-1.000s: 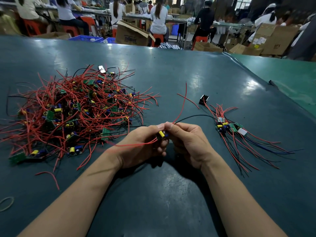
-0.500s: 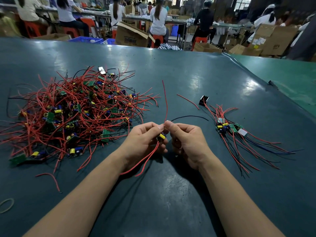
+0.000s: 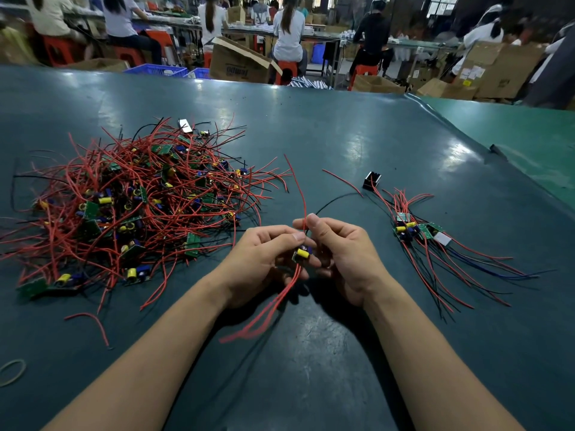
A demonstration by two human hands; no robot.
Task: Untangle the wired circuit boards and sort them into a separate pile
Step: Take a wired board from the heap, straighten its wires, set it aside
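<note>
A small circuit board (image 3: 301, 254) with a yellow capacitor sits between my two hands above the dark green table (image 3: 342, 144). My left hand (image 3: 264, 262) grips the board from the left. My right hand (image 3: 345, 253) pinches its red wire (image 3: 301, 194), which rises up and away, near the fingertips. More red wires hang below the board toward me, and a black wire (image 3: 329, 203) runs off to the right. A big tangled pile of red-wired boards (image 3: 133, 206) lies at the left. A small sorted pile of boards (image 3: 420, 234) lies at the right.
A black block (image 3: 371, 181) lies behind the sorted pile. A loose red wire (image 3: 90, 321) and a rubber band (image 3: 12, 371) lie at the near left. Beyond the table's far edge, people sit at benches among cardboard boxes (image 3: 239, 62).
The red wires that stretched leftward across my left hand have swung down and now hang toward me. The upright red wire has straightened between my fingertips. Both hands stayed close together.
</note>
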